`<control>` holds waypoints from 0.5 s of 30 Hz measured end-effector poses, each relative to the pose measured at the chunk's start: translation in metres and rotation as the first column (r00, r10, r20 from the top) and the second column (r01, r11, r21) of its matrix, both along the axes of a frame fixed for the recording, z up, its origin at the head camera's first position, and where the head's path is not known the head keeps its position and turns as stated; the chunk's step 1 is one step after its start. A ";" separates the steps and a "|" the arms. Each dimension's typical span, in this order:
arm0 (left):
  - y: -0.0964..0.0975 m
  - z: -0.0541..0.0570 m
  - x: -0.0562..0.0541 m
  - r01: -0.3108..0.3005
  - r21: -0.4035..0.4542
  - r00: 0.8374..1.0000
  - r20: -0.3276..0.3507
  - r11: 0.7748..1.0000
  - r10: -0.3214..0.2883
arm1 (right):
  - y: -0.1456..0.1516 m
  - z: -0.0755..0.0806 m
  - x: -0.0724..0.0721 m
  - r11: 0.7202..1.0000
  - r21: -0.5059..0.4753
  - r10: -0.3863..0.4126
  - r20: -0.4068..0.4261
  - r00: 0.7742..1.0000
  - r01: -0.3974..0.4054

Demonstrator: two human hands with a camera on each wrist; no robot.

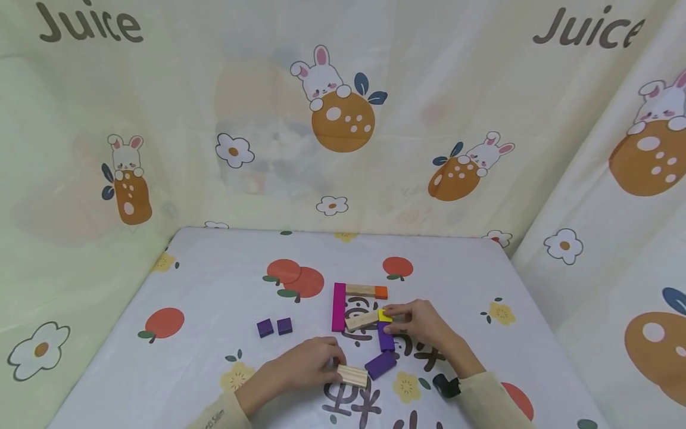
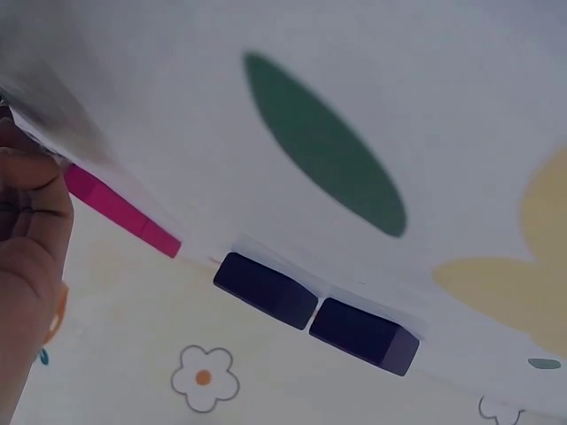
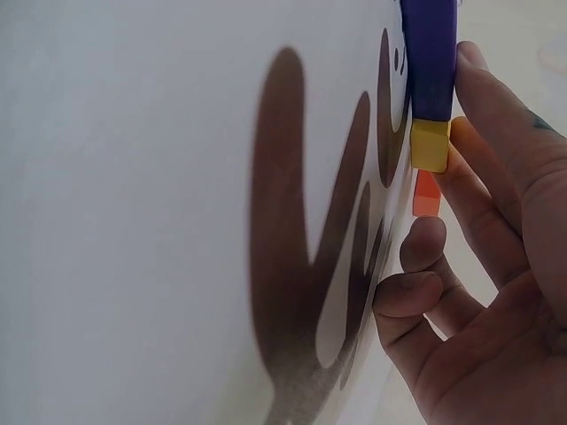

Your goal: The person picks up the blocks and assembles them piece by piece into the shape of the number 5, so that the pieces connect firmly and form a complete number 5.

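Near the table's front, my left hand (image 1: 308, 362) pinches one end of a plain wooden block (image 1: 352, 376) between thumb and fingers. In the left wrist view that hand shows only at the edge and the block is hidden. My right hand (image 1: 420, 325) rests its index fingertip on a small yellow block (image 3: 431, 146), while its thumb touches the long purple block (image 1: 386, 337) beside it. Its other fingers bend loosely. Another purple block (image 1: 380, 364) lies slanted below, close to the held block. A wooden block (image 1: 362, 321) angles from the yellow block toward a magenta block (image 1: 339, 307).
Behind these, a wooden block (image 1: 360, 290) meets a small orange block (image 1: 381, 292) at the magenta block's far end. Two purple blocks (image 1: 265, 328) stand apart to the left. A black object (image 1: 446, 386) sits by the right sleeve. Patterned cloth covers the table (image 1: 214, 286) and surrounding walls.
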State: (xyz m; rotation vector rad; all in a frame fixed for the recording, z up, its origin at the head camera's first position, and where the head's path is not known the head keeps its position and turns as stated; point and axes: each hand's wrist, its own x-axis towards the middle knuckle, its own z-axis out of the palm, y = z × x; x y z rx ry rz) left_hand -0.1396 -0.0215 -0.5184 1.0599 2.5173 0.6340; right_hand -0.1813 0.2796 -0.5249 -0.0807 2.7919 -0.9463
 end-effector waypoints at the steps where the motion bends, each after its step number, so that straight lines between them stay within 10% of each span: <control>1: 0.000 0.000 0.000 0.004 -0.001 1.000 -0.004 1.000 -0.004 | 0.000 0.001 0.000 1.000 -0.001 -0.001 0.001 1.000 0.001; 15: 0.002 -0.002 -0.001 0.014 -0.017 0.999 -0.028 1.000 -0.014 | 0.000 0.000 0.000 1.000 -0.008 -0.009 0.000 1.000 0.009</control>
